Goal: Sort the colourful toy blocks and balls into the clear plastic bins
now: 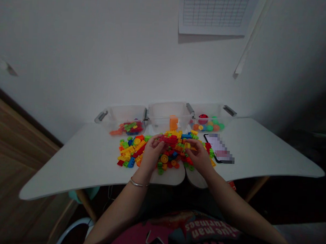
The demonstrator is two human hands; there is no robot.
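Note:
A heap of toy building bricks (129, 152) in red, yellow, green, blue and orange covers the middle of the white table. Over its centre, my left hand (152, 152) pinches a red toy brick (171, 139) that points to the right. Just right of it, the fingers of my right hand (200, 158) are closed around a yellow toy brick (188, 145). A small gap separates the two hands. Parts of both held bricks are hidden behind fingers, and their exact shapes blur into the heap.
Three clear plastic bins stand along the wall: the left bin (125, 115) holds bricks, the middle bin (163, 111) has an orange block (173, 122) at it, and the right bin (214, 111) holds coloured balls. A phone (218, 148) lies right of the heap.

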